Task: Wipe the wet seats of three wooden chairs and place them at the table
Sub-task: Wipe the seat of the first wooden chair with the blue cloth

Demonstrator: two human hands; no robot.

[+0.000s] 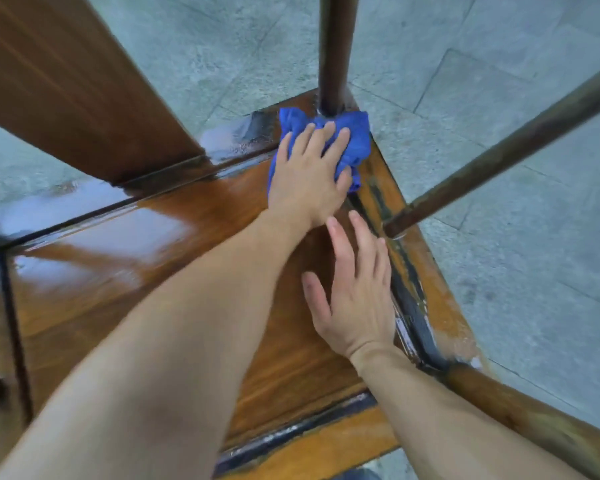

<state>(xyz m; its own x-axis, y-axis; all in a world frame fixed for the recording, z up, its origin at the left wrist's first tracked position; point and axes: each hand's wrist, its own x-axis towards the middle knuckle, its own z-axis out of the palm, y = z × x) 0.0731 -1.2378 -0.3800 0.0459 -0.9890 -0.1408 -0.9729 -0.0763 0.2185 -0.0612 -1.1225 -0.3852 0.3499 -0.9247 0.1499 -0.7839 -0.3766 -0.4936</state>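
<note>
The left hand, fingers straight, presses a blue cloth onto the far corner of the seat, with the right hand flat nearer, fingers apart.

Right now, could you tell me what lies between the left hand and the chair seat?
A crumpled blue cloth, pressed by the left hand onto the wet wooden chair seat, as the head view shows.

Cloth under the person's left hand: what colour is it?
The cloth is plain blue; the head view shows it best.
</note>
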